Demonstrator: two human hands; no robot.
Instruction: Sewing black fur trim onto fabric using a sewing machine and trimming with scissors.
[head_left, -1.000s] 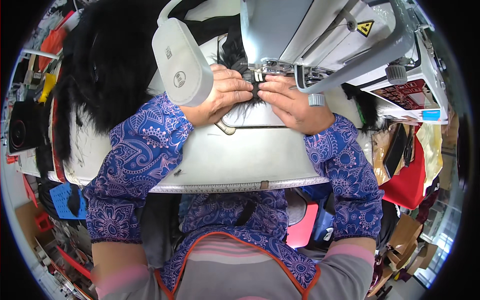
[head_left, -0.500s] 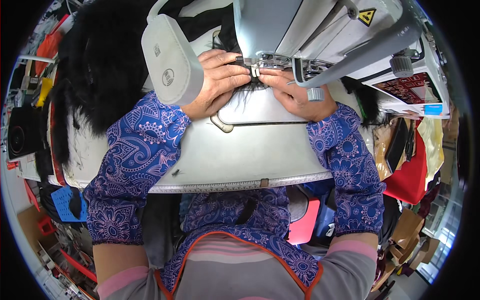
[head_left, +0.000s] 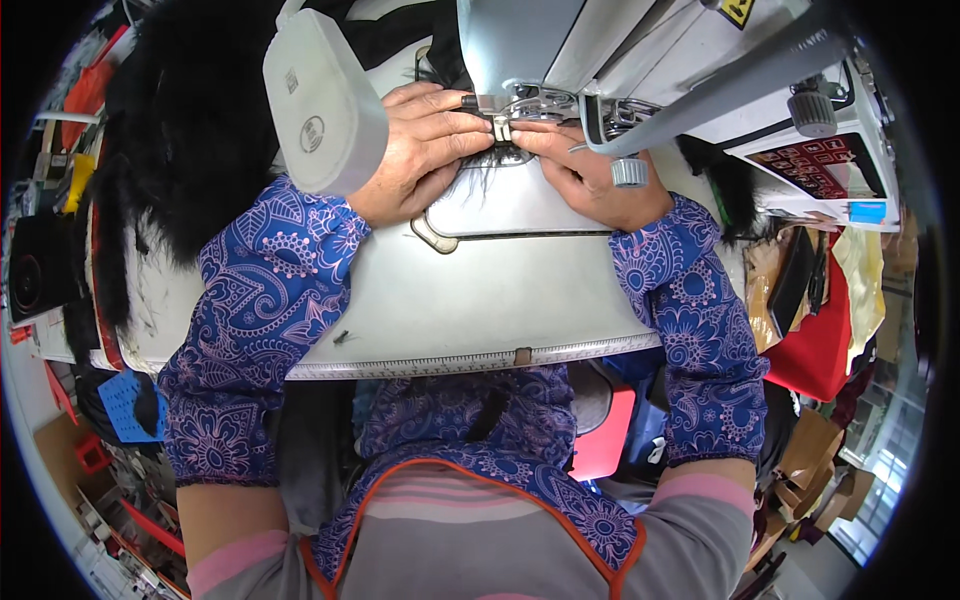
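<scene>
Black fur fabric (head_left: 485, 172) lies beneath the presser foot (head_left: 502, 130) of a grey sewing machine (head_left: 515, 45), on the raised plate (head_left: 530, 200). My left hand (head_left: 425, 150) lies open on it, fingertips just left of the foot, thumb lower and bent. My right hand (head_left: 590, 175) rests opposite with fingers extended, fingertips close at the foot's right side and partly hidden by the machine's metal parts. Both hands press down near the fabric; what is under their fingertips is mostly hidden. A white padded lamp-like housing (head_left: 325, 105) hangs over my left wrist.
A large black fur pile (head_left: 180, 130) covers the table's left; more fur (head_left: 720, 185) lies right. A measuring tape (head_left: 420, 369) runs along the front edge. A red bag (head_left: 810, 355), dark pouches and boxes (head_left: 810, 450) crowd the right. A blue perforated basket (head_left: 135, 400) sits lower left.
Both hands have shifted slightly away from my body, closer alongside the presser foot, with less fur showing between them. The whole view has also shifted a little upward and left.
</scene>
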